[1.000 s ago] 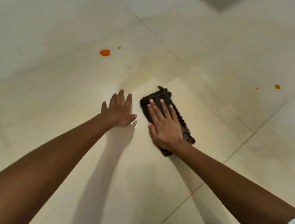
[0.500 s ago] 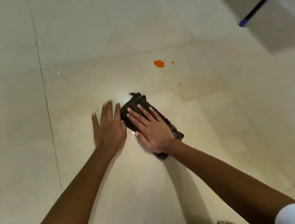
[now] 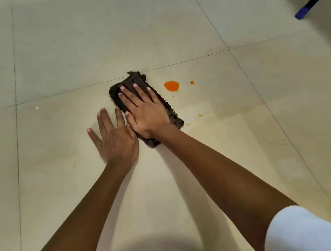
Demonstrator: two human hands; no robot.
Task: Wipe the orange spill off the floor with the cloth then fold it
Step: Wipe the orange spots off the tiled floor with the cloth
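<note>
Right hand [image 3: 148, 117] presses flat, fingers straight, on a soft, limp dark cloth [image 3: 172, 115] beside the orange spill [image 3: 172, 86]; left hand [image 3: 116, 141] rests open on the floor [image 3: 68, 53].

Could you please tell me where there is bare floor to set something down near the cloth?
Bare floor lies left of the left hand and beyond the cloth. Right of the cloth is crowded by the orange spill and droplets.

Tiled floor [image 3: 46, 46] bears a dark cloth [image 3: 136, 78], an orange spill [image 3: 172, 86] beside it (1 smaller drop [image 3: 192, 82] nearby).
</note>
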